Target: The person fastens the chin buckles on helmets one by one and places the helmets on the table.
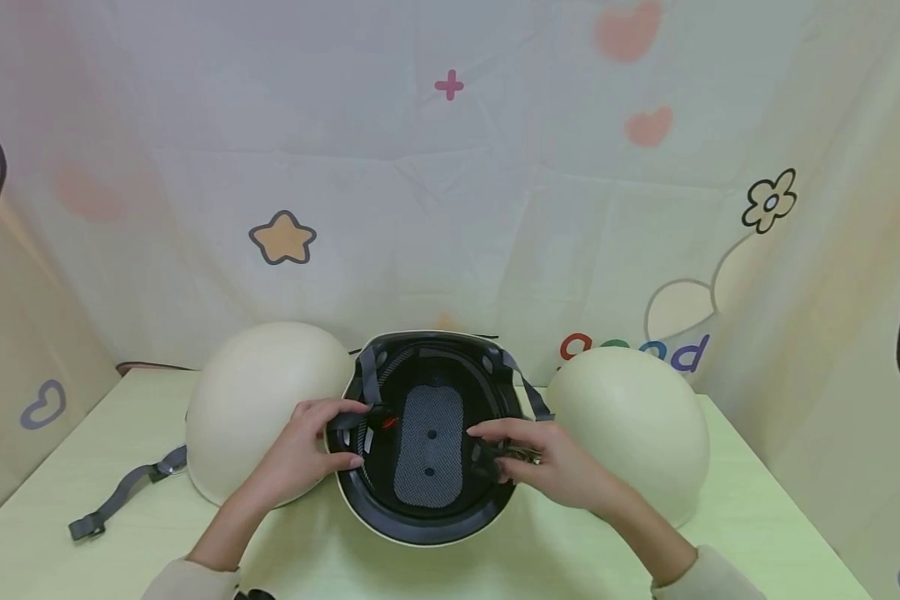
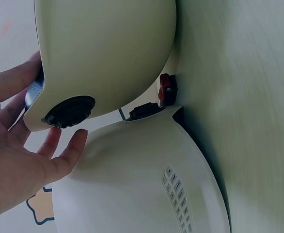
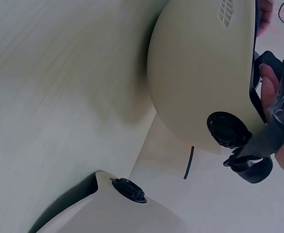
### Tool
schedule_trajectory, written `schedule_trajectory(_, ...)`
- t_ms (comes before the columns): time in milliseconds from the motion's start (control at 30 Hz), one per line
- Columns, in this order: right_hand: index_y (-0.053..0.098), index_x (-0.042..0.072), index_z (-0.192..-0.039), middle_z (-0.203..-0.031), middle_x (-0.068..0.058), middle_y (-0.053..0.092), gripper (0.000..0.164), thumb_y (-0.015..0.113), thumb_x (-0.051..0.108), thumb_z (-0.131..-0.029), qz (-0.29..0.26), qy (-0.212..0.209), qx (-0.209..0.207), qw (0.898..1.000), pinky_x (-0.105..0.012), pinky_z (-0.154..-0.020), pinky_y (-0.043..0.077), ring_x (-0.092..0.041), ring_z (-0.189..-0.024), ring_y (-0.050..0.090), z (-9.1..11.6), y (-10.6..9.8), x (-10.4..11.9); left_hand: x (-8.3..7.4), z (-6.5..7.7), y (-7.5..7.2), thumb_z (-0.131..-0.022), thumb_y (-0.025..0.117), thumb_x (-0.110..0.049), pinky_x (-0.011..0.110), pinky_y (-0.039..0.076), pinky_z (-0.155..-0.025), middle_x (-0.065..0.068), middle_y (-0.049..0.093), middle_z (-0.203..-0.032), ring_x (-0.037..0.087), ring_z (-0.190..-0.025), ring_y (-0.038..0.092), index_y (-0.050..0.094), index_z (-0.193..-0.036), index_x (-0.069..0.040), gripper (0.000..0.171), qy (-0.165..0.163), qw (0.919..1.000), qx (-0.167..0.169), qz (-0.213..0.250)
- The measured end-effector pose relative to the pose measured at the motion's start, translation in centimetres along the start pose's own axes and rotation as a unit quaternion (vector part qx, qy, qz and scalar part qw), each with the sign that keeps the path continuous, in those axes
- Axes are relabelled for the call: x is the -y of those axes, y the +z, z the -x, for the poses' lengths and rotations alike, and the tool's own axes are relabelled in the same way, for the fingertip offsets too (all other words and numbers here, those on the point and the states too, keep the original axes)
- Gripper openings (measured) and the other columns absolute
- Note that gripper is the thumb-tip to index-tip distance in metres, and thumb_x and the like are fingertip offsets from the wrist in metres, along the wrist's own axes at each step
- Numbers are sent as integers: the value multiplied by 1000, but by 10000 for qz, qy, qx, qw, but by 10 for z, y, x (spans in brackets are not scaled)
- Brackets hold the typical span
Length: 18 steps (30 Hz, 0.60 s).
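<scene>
An upturned cream helmet [image 1: 429,533] with a black lining and grey mesh pad [image 1: 429,417] sits between both hands. My left hand [image 1: 300,450] grips its left rim, thumb and some fingers over the edge. Beneath those fingers, in the left wrist view, a round black fitting [image 2: 70,111] shows on the shell. On the right side my right hand [image 1: 562,467] holds the grey chin strap [image 3: 265,143] and a dark buckle piece [image 1: 486,458]. Part of that strap is hidden by the fingers. Another strap [image 1: 370,375] hangs inside the left rim.
Two more cream helmets stand dome up, one on the left [image 1: 262,408] and one on the right [image 1: 630,425]. From the left one a grey strap [image 1: 123,492] trails across the pale table [image 1: 765,517]. A printed curtain [image 1: 450,208] hangs close behind.
</scene>
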State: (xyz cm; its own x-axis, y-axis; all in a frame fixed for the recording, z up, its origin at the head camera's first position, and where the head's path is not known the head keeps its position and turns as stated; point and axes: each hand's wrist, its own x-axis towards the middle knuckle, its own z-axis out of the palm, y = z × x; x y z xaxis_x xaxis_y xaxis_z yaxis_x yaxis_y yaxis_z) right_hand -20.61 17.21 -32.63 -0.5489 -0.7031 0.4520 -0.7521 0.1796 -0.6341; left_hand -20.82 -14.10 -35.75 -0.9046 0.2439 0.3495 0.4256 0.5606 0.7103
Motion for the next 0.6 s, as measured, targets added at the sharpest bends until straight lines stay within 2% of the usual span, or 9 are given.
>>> schedule_trajectory(133, 60, 3, -113, -96, -12, 61, 31, 58, -9, -83, -142, 19, 68, 9999, -28, -58, 52, -15, -66, 59, 0, 0, -1, 0, 0, 0, -67, 79, -5, 37, 37, -77, 9, 54, -119, 27, -107, 36, 60, -114, -12, 51, -10, 10000, 6, -5)
schedule_trajectory(333, 59, -1, -108, -96, -15, 59, 25, 64, 1, -84, -424, 560, 165, 9974, -31, -59, 53, -20, -65, 61, 1, -1, 0, -1, 0, -1, -67, 79, -5, 37, 37, -77, 9, 54, -120, 27, -108, 36, 60, -114, -11, 51, -5, 10000, 13, -20)
schedule_trajectory(433, 59, 0, -106, -94, -13, 59, 25, 66, 4, -82, -312, 562, 122, 9979, -30, -58, 53, -19, -64, 60, 1, 0, 0, -1, 0, -1, -67, 79, -5, 38, 37, -77, 9, 54, -119, 27, -108, 36, 60, -114, -11, 51, 13, 10000, 2, -49)
schedule_trajectory(600, 60, 3, -100, -101, -11, 61, 21, 68, 5, -81, 106, 369, -73, 9992, -26, -65, 51, -16, -70, 59, -2, 0, 1, 0, 0, -1, -67, 79, -5, 37, 36, -76, 7, 56, -116, 27, -106, 35, 61, -111, -11, 48, 23, 10000, 31, -23)
